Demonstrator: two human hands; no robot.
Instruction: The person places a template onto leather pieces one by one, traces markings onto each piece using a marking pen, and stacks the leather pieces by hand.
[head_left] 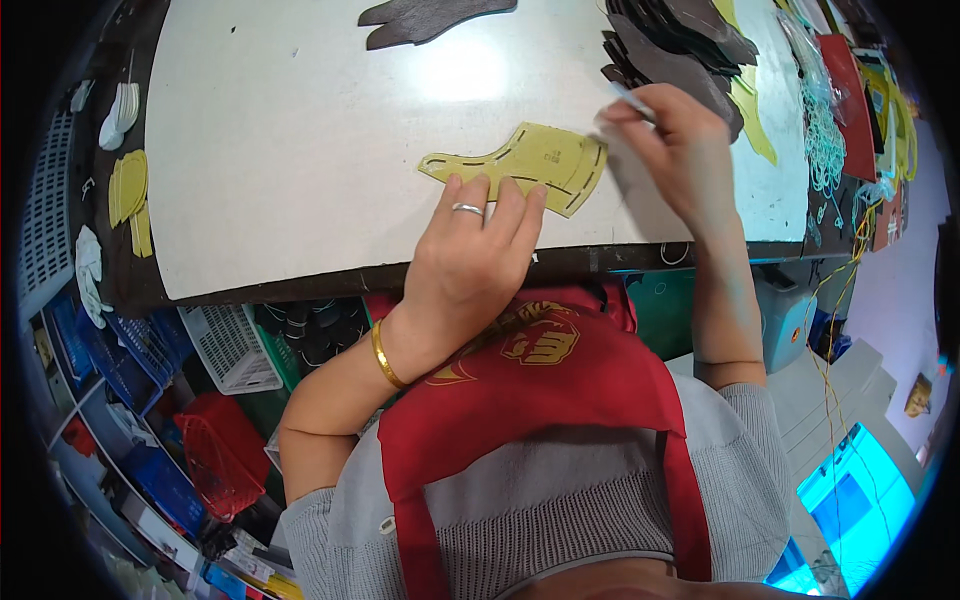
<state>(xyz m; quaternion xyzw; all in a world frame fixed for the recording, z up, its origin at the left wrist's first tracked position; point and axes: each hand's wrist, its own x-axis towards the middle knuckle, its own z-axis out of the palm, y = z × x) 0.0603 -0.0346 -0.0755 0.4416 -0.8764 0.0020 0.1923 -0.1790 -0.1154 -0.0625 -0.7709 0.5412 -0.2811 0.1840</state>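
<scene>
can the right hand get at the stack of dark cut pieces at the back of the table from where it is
Probably yes. The right hand, pinching a thin pen-like tool, is right beside the dark stack, with nothing between them.

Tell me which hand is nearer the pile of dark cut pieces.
Right. The right hand sits against the pile of dark cut pieces; the left hand presses the yellow template, farther away.
</scene>
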